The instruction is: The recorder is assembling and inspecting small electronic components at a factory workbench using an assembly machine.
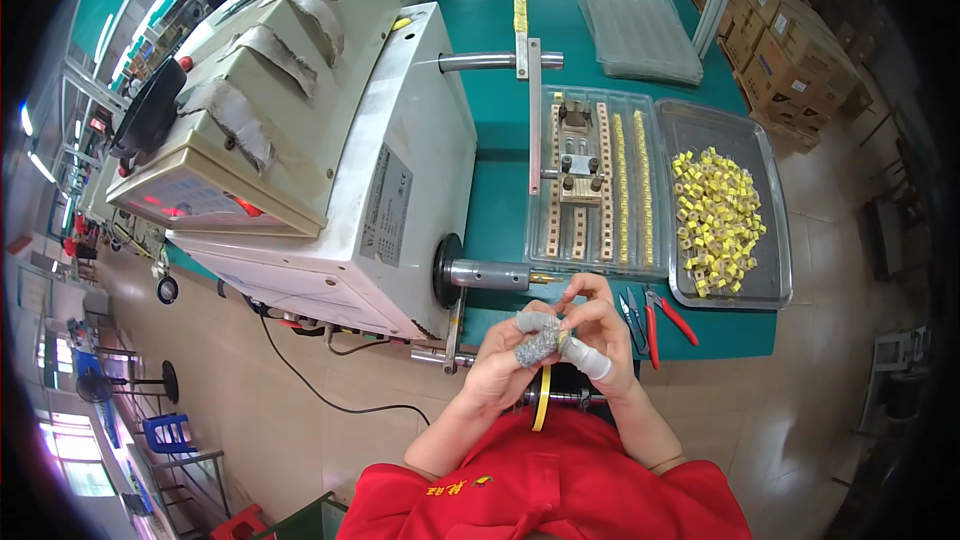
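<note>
My left hand and my right hand meet in front of my chest, close to the end of the machine's spindle. Grey and white wraps cover some of the fingers. Both hands are closed, pinching a small yellow-wrapped part between the fingertips, which mostly hide it. A strip of yellow tape hangs just below the hands; whether it joins the part I cannot tell. Red-handled pliers and a second cutting tool lie beside my right hand.
A beige and white machine fills the left. Ahead stands a clear tray with rows of small parts and a metal fixture above it. Right of it, a metal tray holds many yellow-wrapped parts. Stacked clear trays lie behind; cartons stand beyond.
</note>
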A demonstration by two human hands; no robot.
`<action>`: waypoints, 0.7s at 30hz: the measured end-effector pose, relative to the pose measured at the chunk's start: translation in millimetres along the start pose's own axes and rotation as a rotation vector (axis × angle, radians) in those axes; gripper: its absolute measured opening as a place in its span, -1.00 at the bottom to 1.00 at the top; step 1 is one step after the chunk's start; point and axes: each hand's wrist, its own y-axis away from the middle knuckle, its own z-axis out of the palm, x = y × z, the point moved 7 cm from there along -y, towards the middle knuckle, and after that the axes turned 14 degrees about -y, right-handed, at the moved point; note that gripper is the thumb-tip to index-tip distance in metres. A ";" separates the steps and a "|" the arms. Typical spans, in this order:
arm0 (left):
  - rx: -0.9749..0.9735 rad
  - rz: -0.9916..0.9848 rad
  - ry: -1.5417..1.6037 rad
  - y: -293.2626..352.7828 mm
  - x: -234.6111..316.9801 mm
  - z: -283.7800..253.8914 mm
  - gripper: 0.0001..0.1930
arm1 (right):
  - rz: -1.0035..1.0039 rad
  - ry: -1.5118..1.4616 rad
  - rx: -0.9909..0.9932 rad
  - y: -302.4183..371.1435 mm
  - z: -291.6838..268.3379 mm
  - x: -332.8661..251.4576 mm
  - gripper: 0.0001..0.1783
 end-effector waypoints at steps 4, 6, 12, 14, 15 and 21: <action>0.009 0.007 -0.020 0.3 0.9 -1.8 -0.84 | -0.010 0.018 -0.008 0.0 1.6 0.4 -0.81; 0.011 0.012 -0.026 0.5 0.6 -2.5 -0.83 | -0.002 0.014 -0.006 0.6 3.3 1.7 -0.80; 0.037 0.013 -0.036 0.4 -1.2 -4.2 -0.80 | -0.084 0.126 0.033 2.6 9.5 -0.4 -0.79; 0.085 0.025 -0.048 1.2 2.2 -0.4 -0.77 | -0.141 0.239 0.021 2.8 13.1 -6.0 -0.78; 0.084 0.024 -0.049 0.6 0.4 -1.5 -0.77 | -0.142 0.239 0.023 2.7 13.9 -7.7 -0.78; 0.063 0.005 -0.022 0.0 -6.4 -3.1 -0.75 | -0.225 0.300 0.076 4.0 15.0 -17.8 -0.69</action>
